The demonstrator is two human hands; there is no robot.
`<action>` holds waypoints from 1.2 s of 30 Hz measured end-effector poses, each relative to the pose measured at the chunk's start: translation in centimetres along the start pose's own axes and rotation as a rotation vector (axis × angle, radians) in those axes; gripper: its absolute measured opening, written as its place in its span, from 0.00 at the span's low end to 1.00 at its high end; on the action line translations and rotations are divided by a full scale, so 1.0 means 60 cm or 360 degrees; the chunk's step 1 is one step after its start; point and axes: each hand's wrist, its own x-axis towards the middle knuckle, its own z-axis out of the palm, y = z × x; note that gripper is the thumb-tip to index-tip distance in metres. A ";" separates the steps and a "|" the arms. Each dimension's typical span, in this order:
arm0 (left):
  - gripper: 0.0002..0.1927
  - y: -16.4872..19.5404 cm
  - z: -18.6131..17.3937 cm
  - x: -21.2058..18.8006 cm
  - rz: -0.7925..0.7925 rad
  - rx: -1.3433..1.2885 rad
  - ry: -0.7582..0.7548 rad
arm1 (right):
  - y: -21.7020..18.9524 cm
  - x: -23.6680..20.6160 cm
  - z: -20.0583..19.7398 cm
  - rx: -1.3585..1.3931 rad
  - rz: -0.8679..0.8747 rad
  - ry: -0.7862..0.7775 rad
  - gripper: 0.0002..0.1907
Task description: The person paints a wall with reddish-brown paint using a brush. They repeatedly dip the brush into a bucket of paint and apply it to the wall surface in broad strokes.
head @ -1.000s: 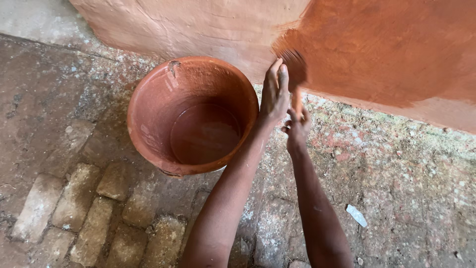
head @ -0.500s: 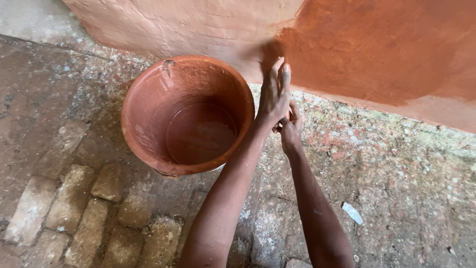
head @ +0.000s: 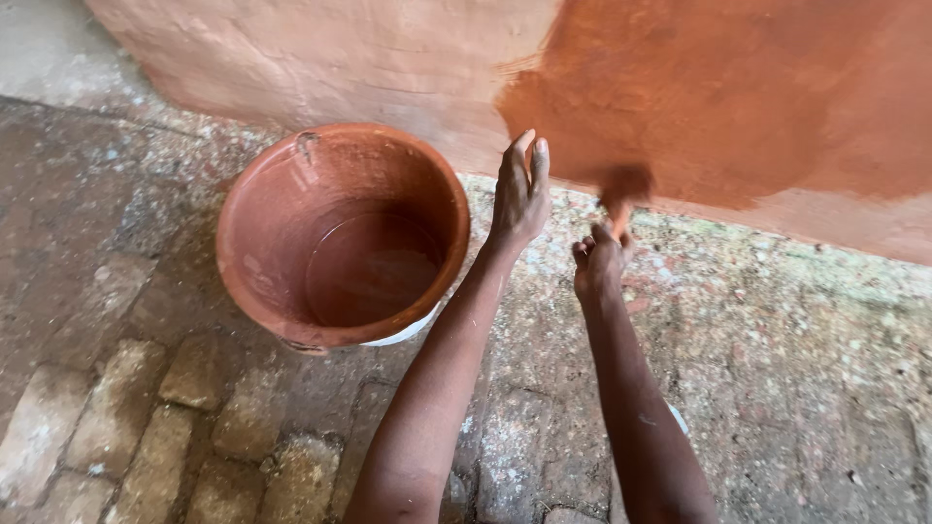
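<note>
The right hand (head: pixel 599 260) keeps a closed grip on a paintbrush (head: pixel 621 194), bristles against the wall (head: pixel 388 58) above it. Left hand (head: pixel 519 194), fingers straight, presses the wall alongside. Left of both stands a paint-coated bucket (head: pixel 340 233).

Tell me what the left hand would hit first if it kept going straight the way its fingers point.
Most likely the wall: the left hand points its fingers up at the pale, uncoated part beside the red-brown patch. The gap is hard to judge.
</note>
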 end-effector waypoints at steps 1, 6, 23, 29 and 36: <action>0.40 0.000 0.008 0.000 0.0006 -0.0001 -0.0009 | -0.014 0.003 -0.004 -0.0128 -0.0051 -0.0240 0.33; 0.42 0.001 0.046 0.006 -0.0015 -0.0005 -0.0069 | -0.153 0.015 -0.030 -0.1390 -0.0447 -0.0833 0.25; 0.47 0.029 0.124 -0.037 -0.0298 0.0016 -0.0225 | -0.165 -0.009 0.004 -0.1174 -0.0635 -0.0365 0.26; 0.47 0.025 0.106 -0.043 -0.0507 0.0013 -0.0360 | -0.199 0.002 -0.022 -0.1822 -0.0346 -0.0686 0.21; 0.44 0.004 0.087 -0.023 -0.0439 -0.0033 -0.0159 | -0.264 -0.018 -0.006 -0.0924 -0.1203 -0.0151 0.24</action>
